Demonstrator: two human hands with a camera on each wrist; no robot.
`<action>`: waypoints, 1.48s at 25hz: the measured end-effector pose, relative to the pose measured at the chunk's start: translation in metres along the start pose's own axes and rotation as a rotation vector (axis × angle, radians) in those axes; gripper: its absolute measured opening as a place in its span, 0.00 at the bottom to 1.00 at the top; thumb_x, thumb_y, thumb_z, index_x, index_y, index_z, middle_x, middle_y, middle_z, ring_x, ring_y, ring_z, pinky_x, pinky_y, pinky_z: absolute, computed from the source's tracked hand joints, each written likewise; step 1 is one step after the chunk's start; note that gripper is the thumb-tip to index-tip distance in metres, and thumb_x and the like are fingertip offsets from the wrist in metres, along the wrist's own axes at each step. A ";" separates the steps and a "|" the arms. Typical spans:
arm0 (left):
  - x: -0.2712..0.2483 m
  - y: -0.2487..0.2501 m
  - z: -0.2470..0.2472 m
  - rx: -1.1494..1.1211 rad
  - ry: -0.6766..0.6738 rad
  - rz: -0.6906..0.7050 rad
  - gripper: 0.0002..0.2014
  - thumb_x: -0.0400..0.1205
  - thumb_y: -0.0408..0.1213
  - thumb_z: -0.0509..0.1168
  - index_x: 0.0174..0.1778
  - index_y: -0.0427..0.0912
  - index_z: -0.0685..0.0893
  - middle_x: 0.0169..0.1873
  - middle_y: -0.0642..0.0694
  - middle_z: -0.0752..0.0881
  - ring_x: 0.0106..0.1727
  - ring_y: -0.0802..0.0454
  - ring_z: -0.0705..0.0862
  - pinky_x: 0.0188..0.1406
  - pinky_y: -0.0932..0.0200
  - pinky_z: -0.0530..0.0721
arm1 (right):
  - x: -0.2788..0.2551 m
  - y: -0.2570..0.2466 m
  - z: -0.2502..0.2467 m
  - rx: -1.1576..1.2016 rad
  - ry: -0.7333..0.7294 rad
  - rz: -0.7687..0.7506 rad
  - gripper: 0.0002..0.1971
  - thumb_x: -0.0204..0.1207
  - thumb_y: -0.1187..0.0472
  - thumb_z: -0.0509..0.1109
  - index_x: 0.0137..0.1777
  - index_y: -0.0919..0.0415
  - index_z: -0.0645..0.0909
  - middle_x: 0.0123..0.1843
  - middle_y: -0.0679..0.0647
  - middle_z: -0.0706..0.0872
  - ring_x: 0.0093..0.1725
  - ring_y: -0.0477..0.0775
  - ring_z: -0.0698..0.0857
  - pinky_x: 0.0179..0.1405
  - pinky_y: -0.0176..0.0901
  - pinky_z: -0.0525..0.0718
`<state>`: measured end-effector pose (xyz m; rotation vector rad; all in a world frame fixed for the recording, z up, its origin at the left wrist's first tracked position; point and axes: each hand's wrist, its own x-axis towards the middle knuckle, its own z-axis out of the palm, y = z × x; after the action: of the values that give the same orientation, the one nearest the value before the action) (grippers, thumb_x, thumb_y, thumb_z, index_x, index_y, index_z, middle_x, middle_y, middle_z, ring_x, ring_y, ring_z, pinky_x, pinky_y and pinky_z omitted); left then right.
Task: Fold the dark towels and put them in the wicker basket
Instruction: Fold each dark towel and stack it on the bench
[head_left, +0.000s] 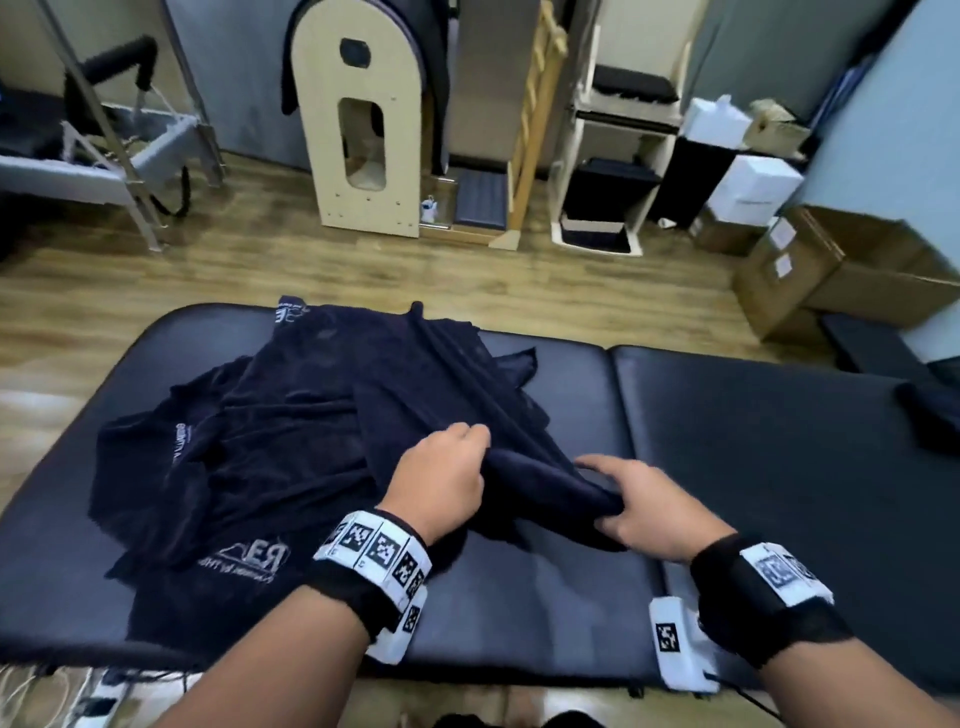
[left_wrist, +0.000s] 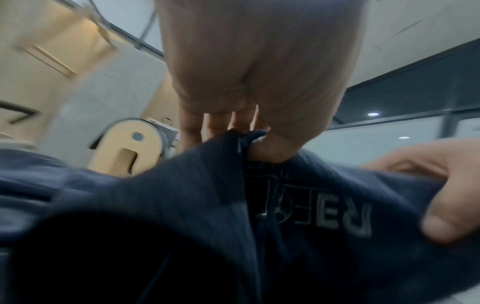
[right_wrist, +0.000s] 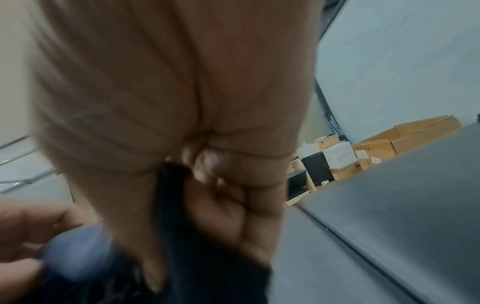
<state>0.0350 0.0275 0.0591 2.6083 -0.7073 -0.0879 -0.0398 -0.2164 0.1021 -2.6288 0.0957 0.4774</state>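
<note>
A heap of dark navy towels (head_left: 291, 436) with grey logos lies on the left half of a black padded table (head_left: 753, 467). My left hand (head_left: 441, 473) pinches a fold of one towel (head_left: 550, 483) near the heap's right edge. My right hand (head_left: 644, 509) grips the same towel's bunched end close beside it. In the left wrist view the thumb presses the towel (left_wrist: 324, 201) against the fingers. In the right wrist view the fingers curl round dark cloth (right_wrist: 182, 236). No wicker basket is plainly in view.
Another dark cloth (head_left: 930, 415) lies at the table's right edge. Behind the table are a wooden arched unit (head_left: 363, 130), a wooden shelf rack (head_left: 618, 156), cardboard boxes (head_left: 810, 270) on the right and a metal frame (head_left: 130, 145) on the left.
</note>
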 end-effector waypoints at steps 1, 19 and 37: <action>0.005 0.016 0.003 -0.008 -0.021 0.052 0.15 0.76 0.35 0.58 0.58 0.49 0.77 0.53 0.48 0.82 0.54 0.39 0.83 0.50 0.43 0.84 | -0.006 0.002 -0.001 -0.063 -0.103 -0.013 0.38 0.69 0.58 0.74 0.79 0.37 0.70 0.63 0.46 0.89 0.64 0.51 0.86 0.52 0.32 0.77; 0.146 0.273 0.064 0.324 -0.088 0.233 0.09 0.79 0.35 0.56 0.54 0.45 0.75 0.45 0.46 0.80 0.44 0.36 0.83 0.35 0.50 0.74 | -0.025 0.236 -0.116 0.325 0.569 -0.213 0.16 0.57 0.65 0.65 0.26 0.53 0.58 0.29 0.51 0.72 0.29 0.52 0.70 0.30 0.45 0.70; 0.207 0.401 0.102 -0.231 -0.073 0.222 0.08 0.69 0.36 0.62 0.38 0.52 0.70 0.29 0.53 0.79 0.36 0.49 0.77 0.37 0.55 0.78 | -0.070 0.317 -0.213 0.247 0.537 -0.164 0.15 0.67 0.60 0.75 0.32 0.51 0.69 0.26 0.48 0.78 0.29 0.46 0.74 0.31 0.48 0.75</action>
<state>0.0095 -0.4260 0.1482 2.3025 -0.9479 -0.1864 -0.0846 -0.5965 0.1670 -2.4244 0.1000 -0.2866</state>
